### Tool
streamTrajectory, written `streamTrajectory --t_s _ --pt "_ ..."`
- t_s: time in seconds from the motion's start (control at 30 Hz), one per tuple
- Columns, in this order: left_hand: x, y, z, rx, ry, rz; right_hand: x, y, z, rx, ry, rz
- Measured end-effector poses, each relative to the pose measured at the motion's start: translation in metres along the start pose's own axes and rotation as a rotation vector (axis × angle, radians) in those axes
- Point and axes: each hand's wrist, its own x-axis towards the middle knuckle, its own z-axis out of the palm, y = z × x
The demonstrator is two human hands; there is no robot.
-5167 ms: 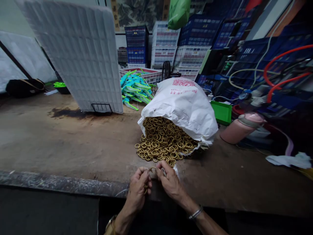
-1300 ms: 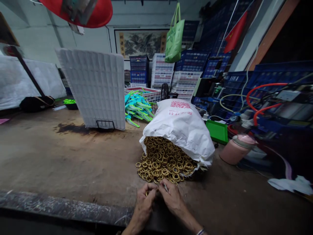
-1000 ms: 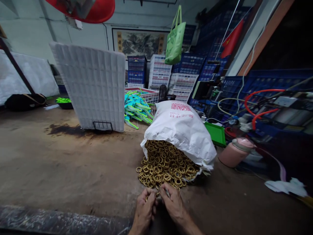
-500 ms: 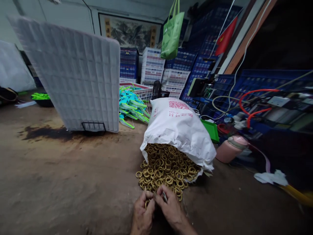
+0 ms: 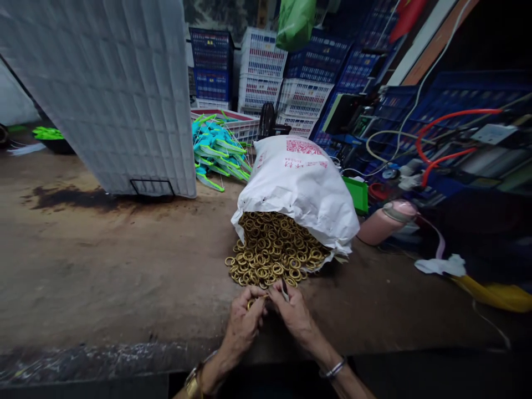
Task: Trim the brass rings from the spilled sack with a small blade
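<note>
My left hand [image 5: 241, 321] is closed in a pinch around a brass-coloured ring [image 5: 250, 304], just above the table near its front edge. My right hand [image 5: 297, 317] is closed too, its fingertips meeting those of the left. A small thin tool [image 5: 285, 290] with a dark tip, like a blade, sticks up between its fingers. Whatever lies between the two sets of fingertips is too small to make out. Just beyond the hands, loose brass-coloured rings [image 5: 266, 263] spill from the open mouth of a white woven sack [image 5: 297, 183] lying on its side.
Left stands a tall pale ribbed panel [image 5: 124, 111] on the brown table [image 5: 103, 277]. Turquoise and green plastic pieces [image 5: 218, 149] are heaped behind the sack. A pink bottle [image 5: 384, 221], red hose [image 5: 453, 113] and yellow cloth [image 5: 499, 293] are at right. Stacked crates [image 5: 261, 66] line the back.
The view has tipped downward, so the table's front edge and both wrists now show. Both hands stay together at the ring, and the dark-tipped tool stands out more clearly in the right.
</note>
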Motion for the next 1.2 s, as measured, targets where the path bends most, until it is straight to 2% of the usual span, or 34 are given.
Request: streamTrajectory --t_s 0.27,0.47,0.6,0.77,0.83,0.97,1.13,1.2 --pt "-0.005 -0.016 0.029 -0.129 -0.071 -0.04 -0.015 0.011 -0.028 -0.042 -0.016 -0.11" --pt "-0.012 -0.02 0.039 -0.111 -0.026 -0.041 -0.034 0.016 -0.038 -0.046 -0.061 -0.212" --pt "-0.018 -0.02 0.038 -0.01 -0.024 0.046 -0.044 0.02 -0.037 -0.038 -0.061 -0.223" --pt "-0.032 -0.022 0.035 0.152 0.005 0.135 -0.047 0.027 -0.037 0.041 -0.022 -0.126" --pt "-0.038 -0.024 0.033 0.209 0.018 0.188 -0.047 0.029 -0.035 0.054 -0.058 -0.11" --pt "-0.049 -0.028 0.027 0.339 -0.01 0.31 -0.048 0.029 -0.029 0.068 -0.208 -0.118" --pt "-0.05 -0.038 0.016 0.61 -0.077 0.552 -0.047 0.022 -0.024 0.018 -0.261 -0.113" --pt "-0.048 -0.045 0.013 0.688 -0.099 0.602 -0.047 0.021 -0.025 0.033 -0.274 -0.097"
